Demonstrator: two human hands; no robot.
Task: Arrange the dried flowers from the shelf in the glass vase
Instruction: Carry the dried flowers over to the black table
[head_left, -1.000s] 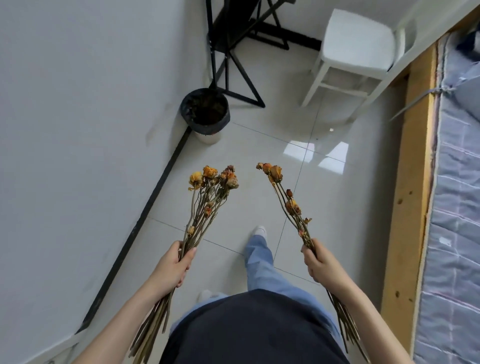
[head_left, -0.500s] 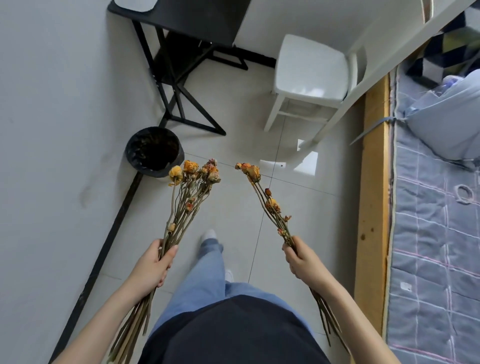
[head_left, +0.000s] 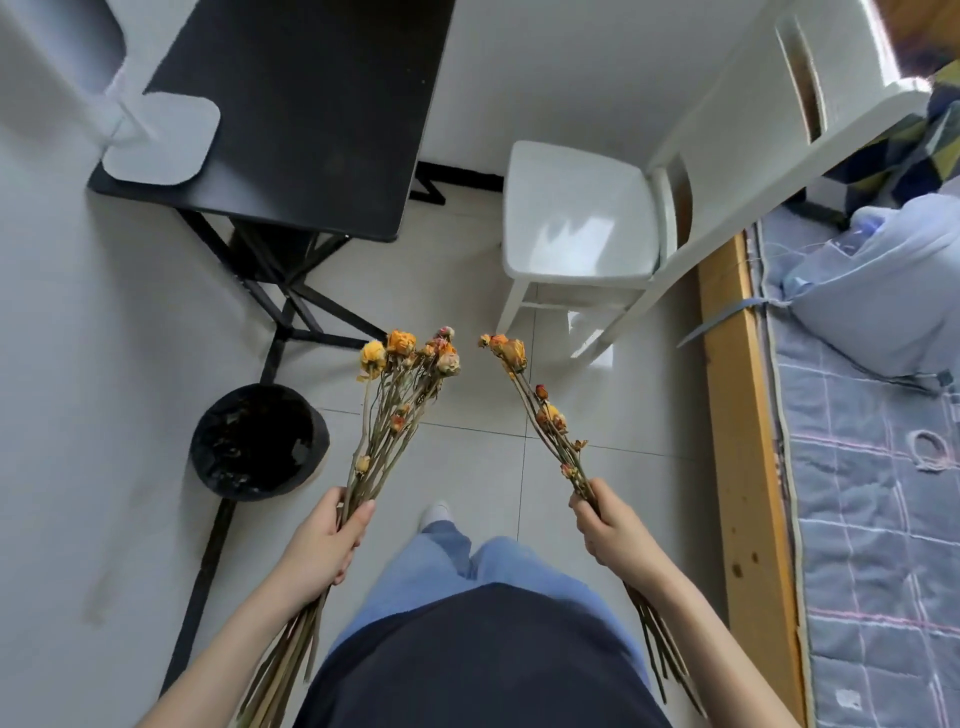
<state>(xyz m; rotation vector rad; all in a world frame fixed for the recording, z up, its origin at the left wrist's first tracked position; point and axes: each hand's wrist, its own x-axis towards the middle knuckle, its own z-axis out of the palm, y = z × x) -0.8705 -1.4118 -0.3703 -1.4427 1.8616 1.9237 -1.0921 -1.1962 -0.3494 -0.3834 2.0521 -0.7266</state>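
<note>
I hold two bunches of dried flowers with orange and yellow heads on long brown stems. My left hand (head_left: 322, 540) grips the fuller left bunch (head_left: 400, 384) by the middle of its stems. My right hand (head_left: 608, 525) grips the thinner right bunch (head_left: 535, 400) the same way. Both bunches point up and forward over the tiled floor, and their stem ends hang down behind my hands. No glass vase or shelf shows in the head view.
A black table (head_left: 311, 104) stands ahead on the left with a white lamp base (head_left: 161, 140) on it. A black bin (head_left: 260, 441) sits by the left wall. A white chair (head_left: 576, 208) is ahead on the right. A wooden bed frame (head_left: 737, 415) with grey bedding runs along the right.
I have walked forward: the bin, table and chair have come closer and lower in view. Both hands still hold their bunches in the same way.
</note>
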